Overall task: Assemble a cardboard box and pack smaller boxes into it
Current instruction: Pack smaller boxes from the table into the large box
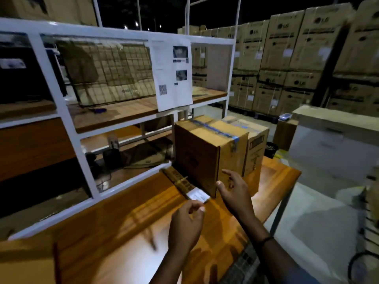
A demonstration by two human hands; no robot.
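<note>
Hovering empty, loosely curled, our left hand [185, 224] sits nearest the flattened cardboard bundle's [180, 182] near end, left of the taped box [196, 156]; right hand [235, 193] spread.

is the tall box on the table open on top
No, the tall box has its top flaps closed, with blue tape along the seam.

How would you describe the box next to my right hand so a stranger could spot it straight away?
Start at the wooden table in front of the white shelf frame. Two cardboard boxes stand at its far right end; take the nearer box, by the right hand. It is darker, with blue tape along its top; the paler box behind shows a dark printed panel.
</note>
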